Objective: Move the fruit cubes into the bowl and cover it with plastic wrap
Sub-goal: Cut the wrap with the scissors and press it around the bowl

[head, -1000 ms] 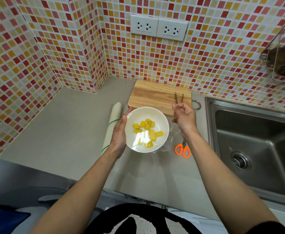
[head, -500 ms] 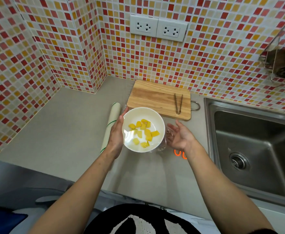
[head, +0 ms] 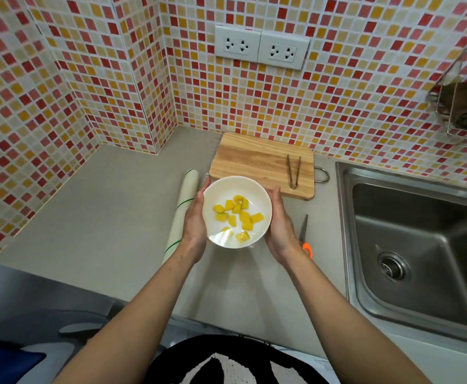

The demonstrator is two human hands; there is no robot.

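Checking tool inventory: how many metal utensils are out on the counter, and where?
2. Tongs lie on the right part of the cutting board. Scissors lie on the counter right of the bowl, partly hidden by the right hand. More could be hidden.

counter [head: 110,206] — board [head: 254,162], roll [head: 183,209], scissors [head: 305,236]
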